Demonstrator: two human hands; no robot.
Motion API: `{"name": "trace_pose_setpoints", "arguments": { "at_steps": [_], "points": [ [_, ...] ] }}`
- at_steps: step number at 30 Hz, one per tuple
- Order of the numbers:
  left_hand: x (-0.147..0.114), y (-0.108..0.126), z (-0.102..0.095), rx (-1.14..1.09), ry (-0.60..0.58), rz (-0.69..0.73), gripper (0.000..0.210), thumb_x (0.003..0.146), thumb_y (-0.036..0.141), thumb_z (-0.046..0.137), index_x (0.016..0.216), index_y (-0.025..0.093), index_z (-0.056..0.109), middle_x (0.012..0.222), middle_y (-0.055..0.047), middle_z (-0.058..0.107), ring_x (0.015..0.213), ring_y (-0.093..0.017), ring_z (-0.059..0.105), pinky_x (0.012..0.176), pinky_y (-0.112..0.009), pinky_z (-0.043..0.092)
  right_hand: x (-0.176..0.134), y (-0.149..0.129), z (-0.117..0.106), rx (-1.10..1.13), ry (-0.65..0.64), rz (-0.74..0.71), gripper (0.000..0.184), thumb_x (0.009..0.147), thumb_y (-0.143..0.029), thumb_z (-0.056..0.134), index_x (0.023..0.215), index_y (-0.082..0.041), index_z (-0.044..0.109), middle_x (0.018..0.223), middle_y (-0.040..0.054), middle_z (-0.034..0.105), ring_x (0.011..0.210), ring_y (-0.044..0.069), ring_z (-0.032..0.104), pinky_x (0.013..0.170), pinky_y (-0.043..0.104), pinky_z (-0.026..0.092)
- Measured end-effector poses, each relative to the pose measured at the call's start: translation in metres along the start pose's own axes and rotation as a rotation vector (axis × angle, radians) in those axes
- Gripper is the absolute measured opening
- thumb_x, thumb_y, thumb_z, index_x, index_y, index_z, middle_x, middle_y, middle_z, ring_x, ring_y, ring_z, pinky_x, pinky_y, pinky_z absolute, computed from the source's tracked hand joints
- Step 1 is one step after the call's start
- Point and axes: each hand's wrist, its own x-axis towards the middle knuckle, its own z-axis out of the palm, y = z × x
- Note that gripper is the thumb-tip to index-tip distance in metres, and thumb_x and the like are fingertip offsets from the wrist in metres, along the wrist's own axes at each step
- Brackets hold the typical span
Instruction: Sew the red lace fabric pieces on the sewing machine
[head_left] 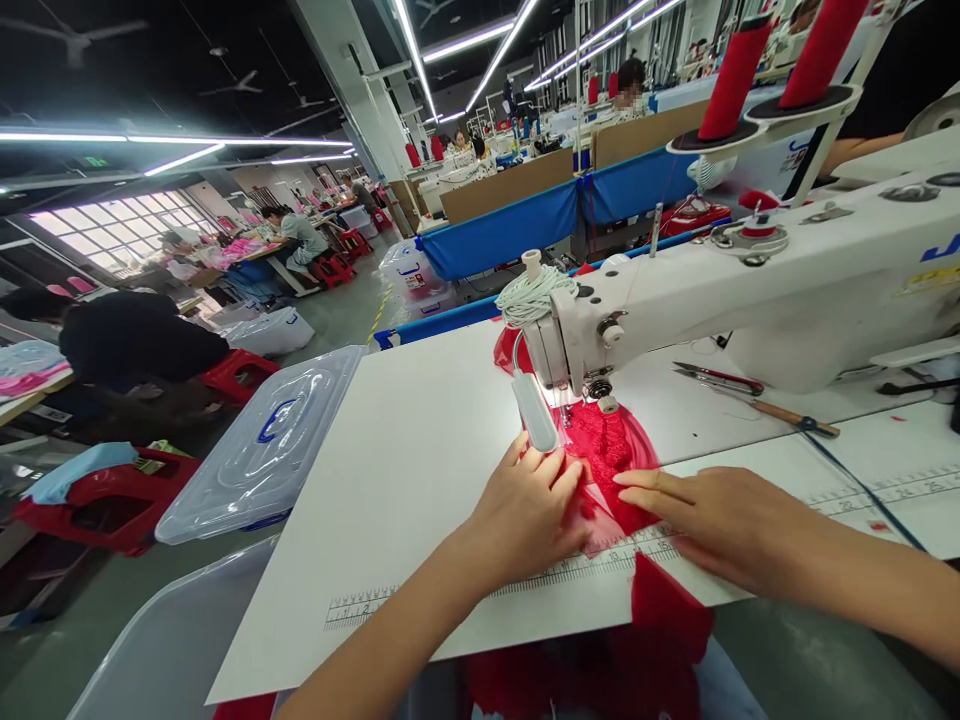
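**Red fabric (611,450) at the sewing head: soft, light, fragile in the sheer part**

Position: cloth lies on the white table (390,480), beneath the needle area of the sewing machine (705,290), just beyond the printed ruler (364,605). Textured, lace-like strip in the middle; sheer margin on the near left.

Left hand: palm down, fingers slightly spread, fingertips on the cloth's left side, close to the grey lamp (536,410). Right hand (709,515): fingers extended and close together at the cloth's right edge; thumb hidden, so cannot tell whether it pinches.

Handling (judged): very light and limp, no stiffness to push against. Sheer part probably slippery, easily puckered or snagged; lace strip likely grips better. Best held flat under fingertips on both sides, clear of the needle, with light tension only.

Note: a red piece (664,605) hangs over the near edge. Connection to the main cloth unclear; if joined, its weight could drag.
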Motion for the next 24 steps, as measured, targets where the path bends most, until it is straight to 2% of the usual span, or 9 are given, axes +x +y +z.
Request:
{"name": "trace_pose_setpoints", "arguments": {
  "at_steps": [3,5,7,9,12,14,17,21,24],
  "points": [
    [-0.004,0.004,-0.003,-0.007,-0.03,0.04,0.032,0.087,0.033,0.063,0.113,0.013,0.061,0.104,-0.011,0.068,0.095,-0.027,0.063,0.08,-0.039,0.049,0.013,0.01,0.023,-0.155,0.017,-0.063,0.062,0.075,0.001,0.042,0.131,-0.023,0.053,0.124,0.0056,0.068,0.079,0.016,0.069,0.055,0.026,0.045],
    [-0.004,0.002,0.003,0.016,-0.002,0.06,0.014,0.09,0.011,0.051,0.099,0.013,0.062,0.093,-0.009,0.068,0.082,-0.022,0.063,0.067,-0.033,0.048,0.02,0.016,0.034,-0.213,0.049,-0.072,0.05,0.072,0.003,0.044,0.113,-0.022,0.06,0.107,0.0031,0.071,0.061,0.012,0.062,0.048,0.025,0.034],
    [-0.003,-0.004,0.01,0.018,0.02,0.082,0.026,0.092,0.0,0.04,0.087,0.014,0.061,0.088,-0.008,0.067,0.079,-0.019,0.063,0.065,-0.03,0.047,0.027,0.022,0.04,-0.256,0.084,-0.077,0.035,0.07,0.005,0.043,0.087,-0.021,0.06,0.088,0.0003,0.068,0.049,0.01,0.048,0.045,0.027,0.022],
    [-0.002,-0.009,0.013,-0.014,0.038,0.111,0.03,0.096,0.002,0.035,0.084,0.016,0.059,0.097,-0.007,0.067,0.092,-0.018,0.064,0.072,-0.027,0.049,0.037,0.027,0.041,-0.242,0.083,-0.076,0.028,0.066,0.005,0.043,0.074,-0.021,0.052,0.082,-0.0002,0.064,0.047,0.01,0.039,0.046,0.029,0.016],
    [-0.001,-0.016,0.011,-0.092,0.063,0.118,0.03,0.1,0.008,0.031,0.093,0.018,0.058,0.11,-0.004,0.064,0.101,-0.014,0.061,0.077,-0.022,0.05,0.051,0.035,0.033,-0.123,-0.029,-0.07,0.027,0.06,0.003,0.043,0.071,-0.022,0.045,0.074,-0.0009,0.057,0.051,0.013,0.037,0.048,0.03,0.017],
    [0.001,-0.019,0.011,-0.131,0.057,0.113,0.03,0.1,0.007,0.03,0.09,0.019,0.056,0.096,-0.001,0.064,0.084,-0.011,0.061,0.067,-0.02,0.048,0.058,0.039,0.026,-0.032,-0.131,-0.058,0.028,0.059,0.002,0.043,0.072,-0.022,0.043,0.07,-0.0012,0.052,0.055,0.014,0.039,0.05,0.029,0.021],
    [0.004,-0.022,0.015,-0.143,0.047,0.101,0.028,0.098,0.008,0.034,0.079,0.018,0.051,0.069,0.002,0.053,0.061,-0.012,0.051,0.056,-0.024,0.041,0.063,0.044,0.022,0.075,-0.207,-0.025,0.032,0.058,0.0,0.046,0.081,-0.022,0.047,0.079,0.0013,0.055,0.065,0.016,0.046,0.055,0.028,0.029],
    [0.01,-0.023,0.025,-0.179,0.089,-0.023,0.025,0.094,0.003,0.034,0.086,0.016,0.053,0.067,0.0,0.047,0.057,-0.014,0.044,0.052,-0.027,0.035,0.063,0.042,0.033,0.1,-0.103,0.091,0.024,0.067,-0.002,0.044,0.078,-0.022,0.051,0.073,0.0011,0.054,0.061,0.016,0.044,0.053,0.029,0.027],
    [0.015,-0.024,0.029,-0.294,0.118,-0.121,0.022,0.088,0.003,0.039,0.078,0.018,0.052,0.068,-0.002,0.049,0.06,-0.015,0.046,0.052,-0.026,0.035,0.063,0.038,0.041,0.118,-0.014,0.14,0.018,0.076,-0.007,0.042,0.074,-0.022,0.052,0.075,0.0023,0.057,0.06,0.016,0.045,0.053,0.028,0.027]
  ]
}}
